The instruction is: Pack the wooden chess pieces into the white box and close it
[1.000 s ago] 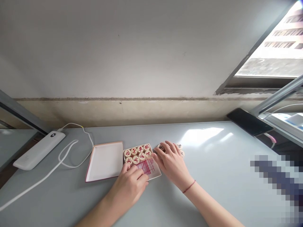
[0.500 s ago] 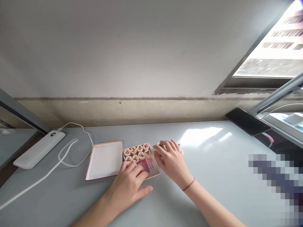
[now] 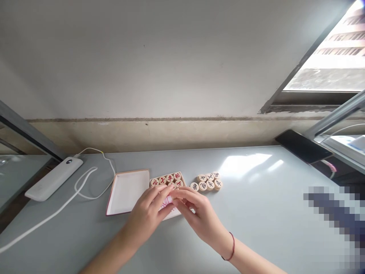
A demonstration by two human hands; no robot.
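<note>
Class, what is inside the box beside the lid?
Inside the box: round red-marked pieces at the far side, pink lines nearer. The left hand and right hand cover part; what lies beneath cannot be seen.

The open box lies under my left fingers and my right fingers, boxed pieces just beyond them. Left of my fingers I have the lid, then the cable and power bank; right, loose pieces near, the phone far beyond.

Seen lower ctr. of frame: 1 box, 1 lid, 6+ red-marked pcs., 7 visible black-marked pcs.; far rt., 1 phone.
</note>
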